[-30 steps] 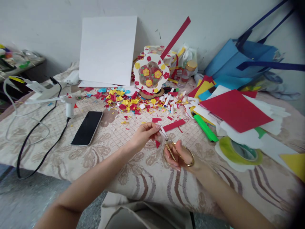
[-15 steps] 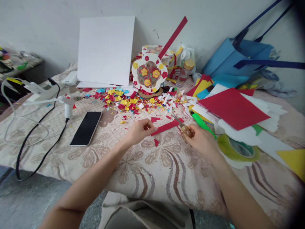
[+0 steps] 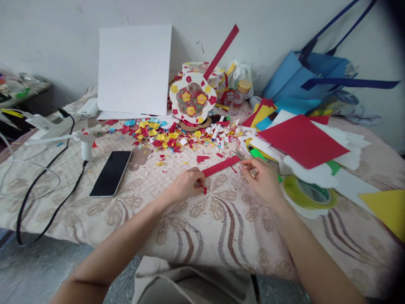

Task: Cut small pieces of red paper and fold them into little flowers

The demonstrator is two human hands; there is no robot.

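Note:
My left hand point(image 3: 186, 185) rests on the patterned bedspread point(image 3: 202, 228), its fingers pinched on a small red paper scrap at its fingertips. Just above it lies a long red paper strip point(image 3: 220, 166). My right hand point(image 3: 262, 179) lies to the right of the strip, fingers curled over gold-handled scissors point(image 3: 248, 169) that lie against the cloth, blades pointing up-left. A green marker point(image 3: 260, 154) pokes out behind that hand.
Paper confetti point(image 3: 167, 137) covers the middle. A flower-shaped paper craft point(image 3: 191, 98) and a white board point(image 3: 134, 69) stand at the back. A phone point(image 3: 110, 167), a glue gun point(image 3: 85, 141) with its cable lie left. Coloured sheets point(image 3: 302, 139), a tape roll point(image 3: 308, 193), a blue bag point(image 3: 316, 80) sit right.
Both hands dropped from a raised cutting pose to the bedspread. The right hand carried the scissors up-right next to the red strip. The left hand moved onto the small red scrap.

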